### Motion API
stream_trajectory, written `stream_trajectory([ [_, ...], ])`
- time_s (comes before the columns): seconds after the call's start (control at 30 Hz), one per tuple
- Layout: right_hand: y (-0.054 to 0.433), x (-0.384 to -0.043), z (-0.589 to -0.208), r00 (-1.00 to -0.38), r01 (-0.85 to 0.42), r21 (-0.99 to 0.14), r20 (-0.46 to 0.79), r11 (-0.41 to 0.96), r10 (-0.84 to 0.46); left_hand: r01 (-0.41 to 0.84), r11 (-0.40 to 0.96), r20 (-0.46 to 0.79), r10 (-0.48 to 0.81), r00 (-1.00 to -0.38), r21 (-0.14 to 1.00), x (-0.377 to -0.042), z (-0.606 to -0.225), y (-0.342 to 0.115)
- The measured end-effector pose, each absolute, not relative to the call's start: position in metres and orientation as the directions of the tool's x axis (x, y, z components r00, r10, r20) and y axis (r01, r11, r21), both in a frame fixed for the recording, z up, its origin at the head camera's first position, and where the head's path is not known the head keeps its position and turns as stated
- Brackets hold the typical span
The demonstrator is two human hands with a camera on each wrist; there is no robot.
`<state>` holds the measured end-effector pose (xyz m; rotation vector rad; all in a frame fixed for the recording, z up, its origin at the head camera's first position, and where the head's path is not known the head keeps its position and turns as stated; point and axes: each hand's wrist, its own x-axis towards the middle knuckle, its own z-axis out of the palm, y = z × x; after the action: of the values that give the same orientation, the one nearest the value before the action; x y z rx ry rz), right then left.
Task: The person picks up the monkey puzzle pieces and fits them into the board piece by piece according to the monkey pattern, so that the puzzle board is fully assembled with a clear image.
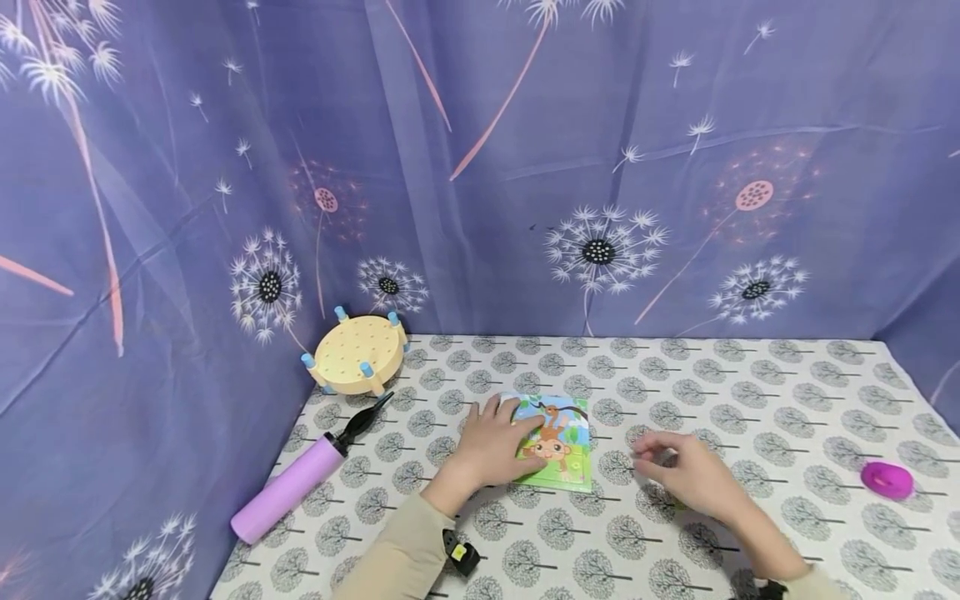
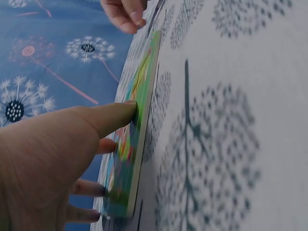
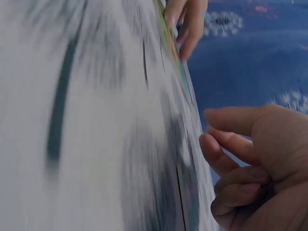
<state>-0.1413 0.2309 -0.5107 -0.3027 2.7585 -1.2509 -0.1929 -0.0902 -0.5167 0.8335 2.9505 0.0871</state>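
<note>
A thin square board (image 1: pixel 573 454) printed with a cartoon monkey lies flat on the tablecloth, near the middle in the head view. My left hand (image 1: pixel 491 446) rests on its left side with fingers spread; the left wrist view shows the thumb touching the board's face (image 2: pixel 140 115). To the right of the board, my right hand (image 1: pixel 693 475) hovers apart from it, fingers loosely bent. The right wrist view shows a gap between thumb and fingertips, with no object visible there. A small greenish patch (image 1: pixel 678 505) peeks from beneath the right hand; its kind is hidden.
A purple hand pump (image 1: pixel 292 487) with a black nozzle lies at the left. Behind it, a round cream pegged stand (image 1: pixel 360 354) with blue tips leans near the curtain (image 1: pixel 487 208). A small magenta dish (image 1: pixel 887 481) sits far right on the tree-patterned cloth (image 1: pixel 787 417).
</note>
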Motion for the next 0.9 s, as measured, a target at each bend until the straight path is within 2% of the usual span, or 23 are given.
stream_trajectory([
  [0.27,0.28,-0.122,-0.508,-0.964,-0.17,-0.596,-0.066,0.785,-0.259,0.483,0.875,-0.061,0.484,-0.873,0.025,-0.191,-0.518,-0.075],
  [0.43,0.286,-0.121,-0.504,-0.946,-0.158,-0.596,-0.136,0.787,-0.294,0.462,0.886,-0.055,0.464,-0.884,0.049,-0.189,-0.516,-0.071],
  [0.67,0.284,-0.122,-0.502,-0.949,-0.181,-0.55,-0.121,0.815,-0.293,0.457,0.887,-0.057,0.46,-0.886,0.065,-0.188,-0.515,-0.071],
  [0.9,0.285,-0.12,-0.505,-0.953,-0.162,-0.593,-0.114,0.789,-0.281,0.455,0.886,-0.06,0.46,-0.886,0.084,-0.188,-0.516,-0.073],
])
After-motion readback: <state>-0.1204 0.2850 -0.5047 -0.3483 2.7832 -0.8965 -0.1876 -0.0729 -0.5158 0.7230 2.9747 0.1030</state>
